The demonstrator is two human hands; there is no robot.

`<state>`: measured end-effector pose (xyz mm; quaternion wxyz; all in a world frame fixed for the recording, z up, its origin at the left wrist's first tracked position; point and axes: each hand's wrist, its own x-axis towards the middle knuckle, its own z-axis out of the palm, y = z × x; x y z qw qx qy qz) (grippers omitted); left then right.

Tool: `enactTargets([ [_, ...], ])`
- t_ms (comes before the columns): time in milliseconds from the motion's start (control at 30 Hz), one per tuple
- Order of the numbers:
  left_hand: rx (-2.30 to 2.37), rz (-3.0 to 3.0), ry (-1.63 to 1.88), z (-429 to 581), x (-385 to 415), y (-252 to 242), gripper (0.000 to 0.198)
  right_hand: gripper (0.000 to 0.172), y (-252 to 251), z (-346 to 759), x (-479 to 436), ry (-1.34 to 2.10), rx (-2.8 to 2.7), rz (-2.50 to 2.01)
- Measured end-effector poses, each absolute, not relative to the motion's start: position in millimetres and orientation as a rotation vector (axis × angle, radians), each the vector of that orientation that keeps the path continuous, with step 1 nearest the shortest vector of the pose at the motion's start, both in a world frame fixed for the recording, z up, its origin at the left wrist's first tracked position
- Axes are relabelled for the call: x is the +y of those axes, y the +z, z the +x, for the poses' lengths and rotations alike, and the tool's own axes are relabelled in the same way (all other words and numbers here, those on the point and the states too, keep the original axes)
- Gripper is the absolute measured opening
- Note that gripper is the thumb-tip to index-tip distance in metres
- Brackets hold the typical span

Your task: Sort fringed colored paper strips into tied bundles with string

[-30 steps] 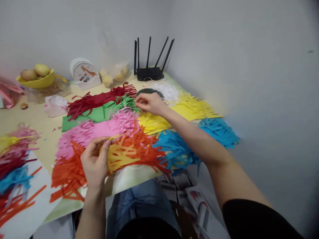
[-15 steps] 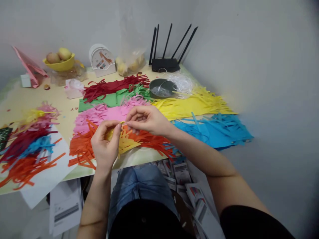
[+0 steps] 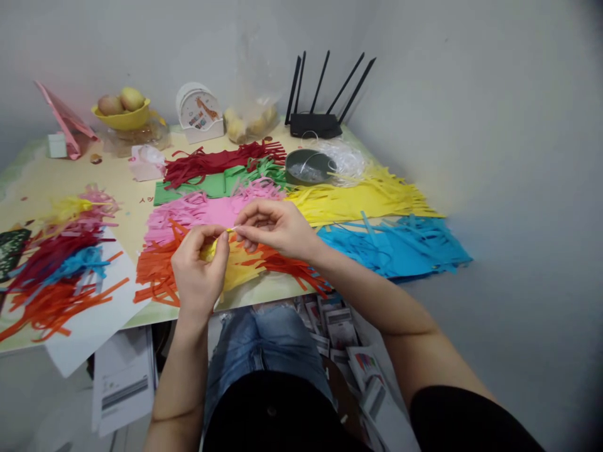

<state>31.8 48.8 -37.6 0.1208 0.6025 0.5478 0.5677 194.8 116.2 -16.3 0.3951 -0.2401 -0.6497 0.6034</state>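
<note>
My left hand is closed in a pinch on a yellow fringed paper, whose twisted tip shows between thumb and forefinger. Right beside it, my right hand pinches a thin whitish strand at that tip; its far end is hidden by the fingers. Below the hands lies a lighter yellow-orange paper on orange fringed paper. Behind them is pink fringed paper. To the right spread yellow fringed paper and blue fringed paper.
Green and red fringed paper lie farther back, near a dark bowl and a coil of clear cord. A black router stands by the wall. Finished-looking tassels lie left on a white sheet.
The view has shifted slightly. Both hands stay close together at the yellow paper's tip, with the whitish strand showing a little differently between the fingertips.
</note>
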Motion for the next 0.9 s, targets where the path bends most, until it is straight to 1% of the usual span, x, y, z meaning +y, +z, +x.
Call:
enactTargets([
  [100,1.629,1.838,1.664,31,49,-39,0.008,0.037,-18,192,113,1.509,-1.615,-0.611],
  [367,1.468,1.608,1.624,29,55,-45,0.014,0.037,-27,188,112,1.523,-1.536,-0.608],
  [600,1.547,1.776,1.616,31,55,-42,0.01,0.036,-33,187,112,1.538,-1.508,-0.604],
  [667,1.479,1.696,1.634,34,54,-44,0.008,0.036,-34,187,114,1.535,-1.498,-0.586],
  [767,1.356,1.442,1.767,41,53,-47,0.007,0.035,-35,186,116,1.567,-1.471,-0.564],
  [900,1.331,1.285,1.855,45,49,-43,0.007,0.033,-34,183,111,1.659,-1.414,-0.573],
])
